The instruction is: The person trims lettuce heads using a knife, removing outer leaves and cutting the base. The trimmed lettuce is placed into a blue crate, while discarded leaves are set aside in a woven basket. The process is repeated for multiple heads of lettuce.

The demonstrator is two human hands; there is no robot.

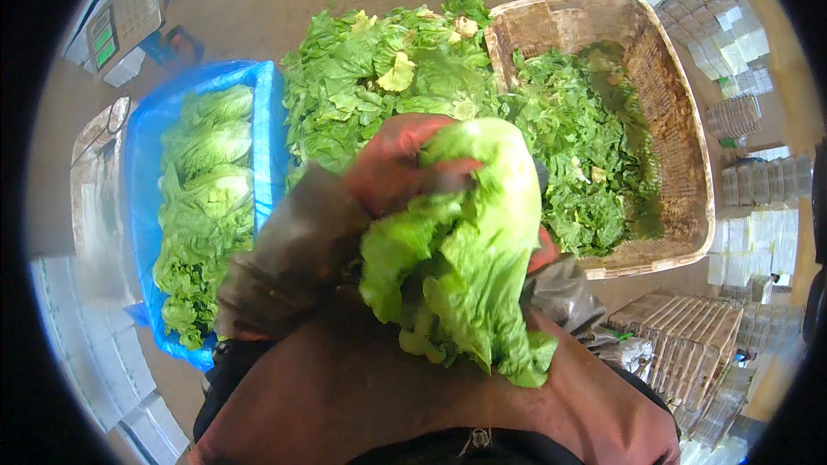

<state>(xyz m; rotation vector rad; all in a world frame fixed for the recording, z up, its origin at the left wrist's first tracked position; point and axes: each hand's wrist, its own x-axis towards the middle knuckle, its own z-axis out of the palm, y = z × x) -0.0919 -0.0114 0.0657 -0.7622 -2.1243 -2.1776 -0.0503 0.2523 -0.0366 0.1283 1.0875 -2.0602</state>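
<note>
A head of leafy green lettuce (481,239) is held over my lap, its pale base up and its leaves hanging down. Wearing a red glove, my left hand (413,165) grips its upper left side with bent fingers. My right hand (544,250), also in red, is mostly hidden behind the lettuce's right side; only a small part shows. Beyond the hands lies a heap of loose lettuce leaves (387,77), some yellowed. To the left, a crate lined with blue plastic (263,142) holds rows of lettuce heads (207,206). On the right, a dirty plastic basket (672,97) contains loose green leaves (575,161).
A scale with a lit display (129,13) stands at the upper left. A worn pale crate (100,194) is beyond the blue-lined one. Stacked slatted crates (685,336) stand at the lower right, and white boxes (97,329) line the lower left.
</note>
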